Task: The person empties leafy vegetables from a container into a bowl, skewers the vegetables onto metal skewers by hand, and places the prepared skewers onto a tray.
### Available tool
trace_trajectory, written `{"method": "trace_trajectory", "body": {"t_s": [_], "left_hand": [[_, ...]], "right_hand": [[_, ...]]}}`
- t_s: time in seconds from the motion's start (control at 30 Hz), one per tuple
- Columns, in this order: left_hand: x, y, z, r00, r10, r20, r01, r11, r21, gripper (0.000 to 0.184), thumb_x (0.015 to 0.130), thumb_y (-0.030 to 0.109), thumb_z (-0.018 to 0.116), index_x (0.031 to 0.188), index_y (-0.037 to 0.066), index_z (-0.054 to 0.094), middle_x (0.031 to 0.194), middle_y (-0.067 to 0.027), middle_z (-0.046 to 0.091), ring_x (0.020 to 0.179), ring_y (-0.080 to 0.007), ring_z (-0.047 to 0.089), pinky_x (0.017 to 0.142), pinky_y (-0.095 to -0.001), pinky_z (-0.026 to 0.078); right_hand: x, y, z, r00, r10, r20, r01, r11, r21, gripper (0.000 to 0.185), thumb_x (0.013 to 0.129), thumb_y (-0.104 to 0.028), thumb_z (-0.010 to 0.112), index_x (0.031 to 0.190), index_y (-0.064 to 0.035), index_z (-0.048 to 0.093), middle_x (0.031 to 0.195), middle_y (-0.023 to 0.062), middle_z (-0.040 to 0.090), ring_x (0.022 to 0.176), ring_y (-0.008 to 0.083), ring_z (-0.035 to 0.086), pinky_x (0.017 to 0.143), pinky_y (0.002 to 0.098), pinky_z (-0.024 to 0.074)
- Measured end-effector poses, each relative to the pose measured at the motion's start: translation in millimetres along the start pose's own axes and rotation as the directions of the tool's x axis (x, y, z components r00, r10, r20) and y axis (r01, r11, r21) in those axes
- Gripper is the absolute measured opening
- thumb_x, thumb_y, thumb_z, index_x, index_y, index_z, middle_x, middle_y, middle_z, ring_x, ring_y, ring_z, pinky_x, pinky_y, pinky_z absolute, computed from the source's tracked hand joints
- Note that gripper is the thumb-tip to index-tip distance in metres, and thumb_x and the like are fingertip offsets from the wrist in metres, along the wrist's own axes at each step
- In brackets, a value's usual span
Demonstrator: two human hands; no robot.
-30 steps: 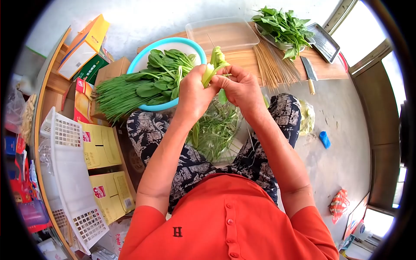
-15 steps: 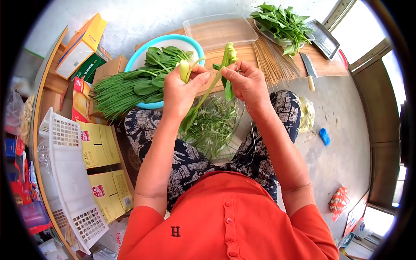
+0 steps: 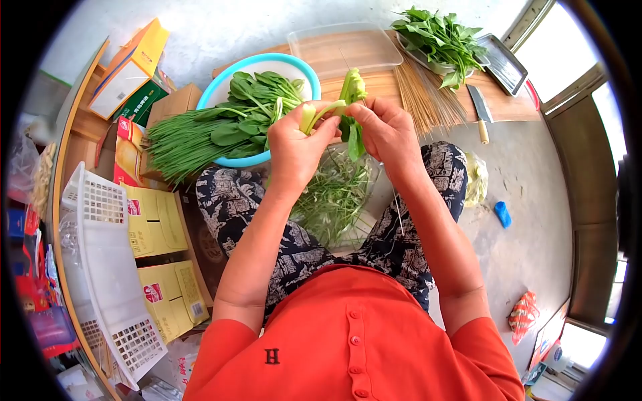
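Note:
Pale green stems (image 3: 308, 117) are gripped in my left hand (image 3: 298, 148), whose thumb and fingers close around them. My right hand (image 3: 390, 136) pinches a leafy green vegetable (image 3: 354, 87), its pale top upward and dark leaves hanging below. A thin stick rises beside that top, and a long thin piece hangs below my right hand. Both hands are close together above a clear bag of green trimmings (image 3: 332, 199) between my knees. To their left, a blue-rimmed bowl (image 3: 309, 70) holds broad leafy greens (image 3: 231, 134) and long thin green stalks (image 3: 184, 144).
A wooden board (image 3: 381, 87) bears a clear tray (image 3: 344, 48), thin sticks (image 3: 428, 100), a plate of leafy greens (image 3: 441, 43), a metal tray (image 3: 503, 65) and a knife (image 3: 480, 107). A white basket (image 3: 110, 267) and yellow boxes (image 3: 157, 217) stand at left.
My hands were together, moved apart with a stem stretching from the right hand, and are now close again. My left hand has moved back right, holding its stems.

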State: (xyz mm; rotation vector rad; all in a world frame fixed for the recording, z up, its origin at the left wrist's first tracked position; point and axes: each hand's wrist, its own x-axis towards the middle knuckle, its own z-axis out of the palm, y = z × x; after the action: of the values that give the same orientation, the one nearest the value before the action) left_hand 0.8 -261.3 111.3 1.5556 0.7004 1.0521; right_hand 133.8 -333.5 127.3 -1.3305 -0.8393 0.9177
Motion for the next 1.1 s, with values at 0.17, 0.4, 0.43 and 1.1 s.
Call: {"method": "trace_trajectory", "body": {"t_s": [0.17,0.4,0.43,1.1], "left_hand": [[14.1,2.0,-33.0,0.972,-0.214,0.095,0.231,0.946,-0.228,0.025,0.087,0.011,0.066,0.108,-0.002,0.063,0.091,-0.0080,0.069,0.067,-0.0082,0.061,0.047,-0.0173,0.036],[21.5,-5.9,-43.2,0.972,-0.235,0.010,0.222,0.900,-0.375,0.020,0.085,0.012,0.069,0.101,0.001,0.065,0.084,-0.0051,0.068,0.061,-0.0055,0.058,0.044,-0.0165,0.028],[21.6,-8.2,-42.8,0.972,-0.236,0.007,0.222,0.900,-0.375,0.020,0.085,0.012,0.069,0.101,0.001,0.065,0.084,-0.0051,0.068,0.061,-0.0055,0.058,0.044,-0.0165,0.028],[13.9,1.4,-27.5,0.989,-0.028,-0.142,-0.007,0.972,-0.236,0.009,0.086,0.004,0.065,0.093,0.004,0.062,0.073,-0.0072,0.068,0.047,0.0011,0.034,0.042,-0.0158,0.023]], "right_hand": [[-25.1,-10.5,-5.6,0.996,0.048,0.075,-0.043,0.997,-0.071,0.028,0.099,-0.022,0.048,0.101,-0.0010,0.065,0.050,-0.0086,0.038,0.042,0.0019,0.031,0.041,0.0198,0.0211],[-53.2,-23.2,-17.0,0.951,0.139,0.278,-0.119,0.989,-0.086,0.027,0.099,-0.022,0.049,0.106,-0.0021,0.065,0.056,-0.0103,0.037,0.049,0.0002,0.033,0.045,0.0183,0.0242],[-55.8,-22.4,-16.1,0.943,0.148,0.298,-0.127,0.988,-0.090,0.026,0.099,-0.022,0.049,0.106,-0.0022,0.065,0.056,-0.0107,0.037,0.049,0.0001,0.033,0.045,0.0182,0.0240],[-56.6,-21.3,-2.1,0.940,0.162,0.301,-0.128,0.983,-0.129,0.025,0.098,-0.019,0.049,0.105,-0.0020,0.065,0.059,-0.0100,0.039,0.052,0.0006,0.035,0.046,0.0186,0.0269]]}}
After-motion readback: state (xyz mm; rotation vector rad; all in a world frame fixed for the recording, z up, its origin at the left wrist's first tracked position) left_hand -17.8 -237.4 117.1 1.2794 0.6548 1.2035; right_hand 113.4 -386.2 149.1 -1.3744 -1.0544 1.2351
